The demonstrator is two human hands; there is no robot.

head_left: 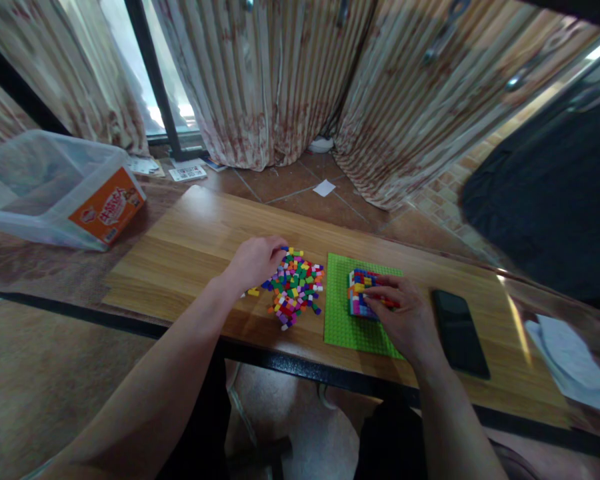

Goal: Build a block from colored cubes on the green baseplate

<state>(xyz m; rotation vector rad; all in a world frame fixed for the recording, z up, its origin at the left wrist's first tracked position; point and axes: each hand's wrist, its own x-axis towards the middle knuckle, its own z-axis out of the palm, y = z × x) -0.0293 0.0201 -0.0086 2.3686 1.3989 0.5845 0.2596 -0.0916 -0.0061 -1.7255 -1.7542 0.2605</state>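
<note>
A low rectangular build of colourful toy building bricks (359, 309) sits on a green studded baseplate (338, 320). Over the build's right part is my right hand (403, 310), its thumb and fingers pinched at a yellow building brick (360, 288) on the top. My left hand (258, 261) is at the upper left edge of a heap of loose building bricks (296, 283). Its fingers are curled together, and whatever they hold is hidden. A few yellow bricks (253, 291) lie below that hand, beside the heap.
A dark phone (461, 333) lies right of the baseplate on the wooden tabletop (195, 240). Folded white papers (575, 360) are at the far right. On the left stands a clear plastic bin (45, 223) with an orange label. Curtains (275, 87) hang behind the table.
</note>
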